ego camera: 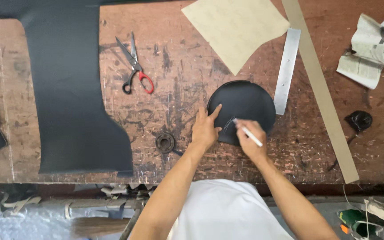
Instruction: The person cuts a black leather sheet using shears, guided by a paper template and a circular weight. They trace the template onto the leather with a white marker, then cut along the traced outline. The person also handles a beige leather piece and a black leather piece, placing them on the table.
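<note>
A round black leather piece (247,104) lies flat on the worn wooden workbench (178,80). My left hand (206,128) presses on its near-left edge, index finger stretched out over the black surface. My right hand (248,138) grips a white marking pen (249,133) whose tip touches the leather close to my left fingers. Faint light lines show on the leather near the pen tip.
A large black leather sheet (70,89) covers the left of the bench. Red-handled scissors (134,66), a small metal ring (165,142), a tan paper pattern (236,29), a steel ruler (286,71), a cardboard strip (323,93), crumpled newspaper (370,49) and a black lump (358,120) lie around.
</note>
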Demonstrator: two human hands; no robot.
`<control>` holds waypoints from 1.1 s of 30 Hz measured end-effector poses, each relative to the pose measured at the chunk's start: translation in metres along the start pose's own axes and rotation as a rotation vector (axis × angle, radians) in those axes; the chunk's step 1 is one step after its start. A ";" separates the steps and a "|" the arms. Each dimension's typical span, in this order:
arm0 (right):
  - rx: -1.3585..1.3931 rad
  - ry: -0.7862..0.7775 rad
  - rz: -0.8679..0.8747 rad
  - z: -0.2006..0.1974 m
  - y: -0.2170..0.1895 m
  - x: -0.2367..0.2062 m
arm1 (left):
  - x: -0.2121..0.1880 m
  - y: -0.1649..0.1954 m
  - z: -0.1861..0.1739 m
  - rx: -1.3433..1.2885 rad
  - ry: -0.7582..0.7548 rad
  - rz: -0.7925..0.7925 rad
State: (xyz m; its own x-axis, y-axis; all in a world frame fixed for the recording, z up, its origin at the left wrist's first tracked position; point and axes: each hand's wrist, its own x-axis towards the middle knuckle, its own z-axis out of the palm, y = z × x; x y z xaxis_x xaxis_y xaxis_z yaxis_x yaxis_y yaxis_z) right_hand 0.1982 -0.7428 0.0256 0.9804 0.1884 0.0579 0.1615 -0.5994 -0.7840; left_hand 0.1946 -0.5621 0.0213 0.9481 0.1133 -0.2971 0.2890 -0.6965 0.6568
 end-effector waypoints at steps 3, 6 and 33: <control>-0.042 -0.078 -0.047 -0.001 0.005 -0.005 | 0.000 0.001 0.000 0.006 0.019 0.005; 0.029 0.037 -0.116 -0.004 0.015 -0.004 | -0.001 0.003 0.001 0.004 -0.006 -0.018; -0.369 0.870 0.461 -0.291 0.140 0.084 | 0.054 -0.005 0.004 -0.027 0.246 0.133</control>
State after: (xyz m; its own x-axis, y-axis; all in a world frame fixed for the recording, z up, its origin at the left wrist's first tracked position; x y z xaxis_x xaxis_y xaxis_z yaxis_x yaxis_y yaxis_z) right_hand 0.3365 -1.0374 0.1002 0.6754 -0.6544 0.3401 -0.3671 -0.6982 -0.6146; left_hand 0.2441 -0.5554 -0.0003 0.9807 0.1927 -0.0320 0.1599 -0.6979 0.6981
